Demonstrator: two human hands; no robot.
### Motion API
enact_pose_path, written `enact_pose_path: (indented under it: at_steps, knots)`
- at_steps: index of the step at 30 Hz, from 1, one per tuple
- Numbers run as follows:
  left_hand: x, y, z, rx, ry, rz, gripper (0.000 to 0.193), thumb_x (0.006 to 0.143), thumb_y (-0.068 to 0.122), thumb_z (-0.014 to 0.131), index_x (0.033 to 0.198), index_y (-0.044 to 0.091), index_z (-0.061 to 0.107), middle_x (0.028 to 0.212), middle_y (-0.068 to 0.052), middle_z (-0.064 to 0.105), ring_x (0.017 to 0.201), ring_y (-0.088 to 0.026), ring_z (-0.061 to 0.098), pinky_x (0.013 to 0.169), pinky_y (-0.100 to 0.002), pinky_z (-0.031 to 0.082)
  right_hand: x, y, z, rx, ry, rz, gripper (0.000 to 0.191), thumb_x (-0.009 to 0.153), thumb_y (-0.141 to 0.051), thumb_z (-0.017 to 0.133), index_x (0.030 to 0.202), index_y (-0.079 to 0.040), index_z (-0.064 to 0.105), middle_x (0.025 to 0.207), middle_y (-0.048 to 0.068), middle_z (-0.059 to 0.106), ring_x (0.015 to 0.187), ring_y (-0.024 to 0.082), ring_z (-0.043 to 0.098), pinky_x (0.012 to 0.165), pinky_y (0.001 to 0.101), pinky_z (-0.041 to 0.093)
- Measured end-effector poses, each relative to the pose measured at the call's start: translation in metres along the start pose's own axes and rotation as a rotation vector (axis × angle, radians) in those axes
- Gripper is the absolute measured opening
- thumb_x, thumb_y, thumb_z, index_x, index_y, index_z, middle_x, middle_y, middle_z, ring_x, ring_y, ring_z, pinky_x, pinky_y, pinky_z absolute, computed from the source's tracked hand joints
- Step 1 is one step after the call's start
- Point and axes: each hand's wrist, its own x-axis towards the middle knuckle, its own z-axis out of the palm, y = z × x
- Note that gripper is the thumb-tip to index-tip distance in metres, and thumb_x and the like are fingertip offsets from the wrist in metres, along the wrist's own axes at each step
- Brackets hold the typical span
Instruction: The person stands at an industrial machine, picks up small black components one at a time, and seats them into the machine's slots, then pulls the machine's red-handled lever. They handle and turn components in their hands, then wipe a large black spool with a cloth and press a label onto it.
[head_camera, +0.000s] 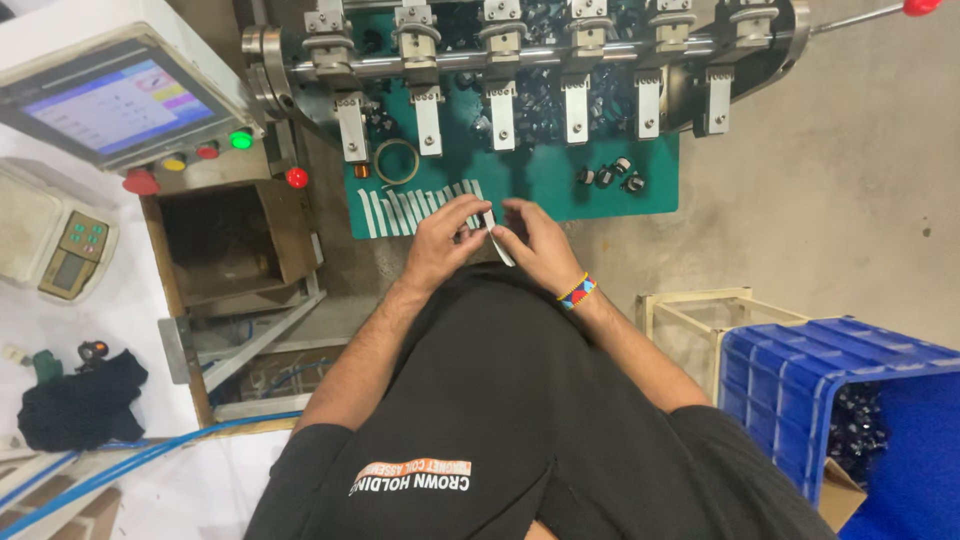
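We observed both hands meeting at the near edge of a green work mat (600, 190), just in front of the person's dark shirt. The left hand (445, 238) was curled, its fingertips pinched on the upper end of a narrow white strip (497, 240). The right hand (535, 240) was likewise closed on that strip from the other side, its thumb and forefinger pressing the lower part, which pointed down and to the right past the mat's edge. The strip was thus held between the two hands, tilted, and lifted clear of the mat as far as we could judge. A beaded wristband (578, 291) in several colours sat on the right wrist.

Just left of the hands we noted a row of similar white strips (415, 208) laid side by side on the mat, fanned slightly. Above that row lay a ring of tape (397, 161). To the right of the hands, a few small black parts (610, 175) rested on the mat, well apart from the strip. Behind the mat stood a machine with a line of metal clamps (520, 60) on a bar. A control panel with a screen (120, 100) and coloured buttons stood at the left, and a blue crate (790, 380) holding dark parts stood at the lower right.
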Motion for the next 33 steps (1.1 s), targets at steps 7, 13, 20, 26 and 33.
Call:
enact_pose_path:
  at_steps: [7, 13, 20, 26, 33]
  knots:
    - [0.001, -0.027, -0.003, -0.842, -0.025, -0.5, 0.038, 0.099, 0.003, 0.072, 0.135, -0.003, 0.062, 0.09, -0.006, 0.064, 0.066, -0.007, 0.058, 0.062, -0.025, 0.053, -0.018, -0.006, 0.003, 0.159, 0.117, -0.091, 0.012, 0.101, -0.015, 0.066, 0.102, -0.003, 0.068, 0.091, 0.003, 0.065, 0.081, 0.012, 0.062, 0.071, 0.0274, 0.051]
    - [0.002, -0.017, -0.009, -1.168, -0.185, -0.807, 0.033, 0.099, 0.01, 0.063, 0.13, -0.002, 0.058, 0.106, -0.014, 0.074, 0.059, -0.006, 0.053, 0.055, -0.025, 0.052, -0.008, -0.036, -0.01, -0.316, 0.314, -0.442, 0.007, 0.094, -0.006, 0.07, 0.1, -0.005, 0.068, 0.097, 0.011, 0.064, 0.091, 0.033, 0.06, 0.081, 0.0428, 0.047]
    - [0.005, -0.004, -0.016, -1.356, -0.255, -0.726, 0.039, 0.1, 0.011, 0.064, 0.135, -0.004, 0.056, 0.113, -0.021, 0.074, 0.06, -0.006, 0.053, 0.057, -0.025, 0.052, 0.0, -0.035, -0.008, -0.118, 0.323, -0.477, 0.015, 0.093, -0.01, 0.072, 0.106, -0.005, 0.067, 0.101, 0.01, 0.067, 0.096, 0.028, 0.065, 0.084, 0.0385, 0.051]
    - [0.015, 0.018, 0.004, -0.089, -0.214, -0.28, 0.079, 0.085, 0.005, 0.077, 0.156, 0.013, 0.044, 0.116, -0.013, 0.076, 0.061, -0.006, 0.059, 0.06, -0.024, 0.055, 0.016, 0.001, -0.043, 0.187, 0.075, -0.107, 0.031, 0.096, -0.017, 0.073, 0.123, -0.003, 0.071, 0.101, 0.006, 0.073, 0.091, 0.01, 0.066, 0.082, 0.0281, 0.056]
    - [0.032, 0.039, 0.044, -0.002, -0.17, -0.21, 0.089, 0.082, 0.008, 0.079, 0.159, 0.018, 0.035, 0.12, -0.011, 0.075, 0.057, -0.008, 0.056, 0.061, -0.025, 0.055, 0.024, 0.004, -0.084, -0.104, -0.105, -0.207, 0.018, 0.093, -0.018, 0.074, 0.106, -0.006, 0.075, 0.093, 0.007, 0.074, 0.082, 0.017, 0.071, 0.073, 0.0313, 0.056]
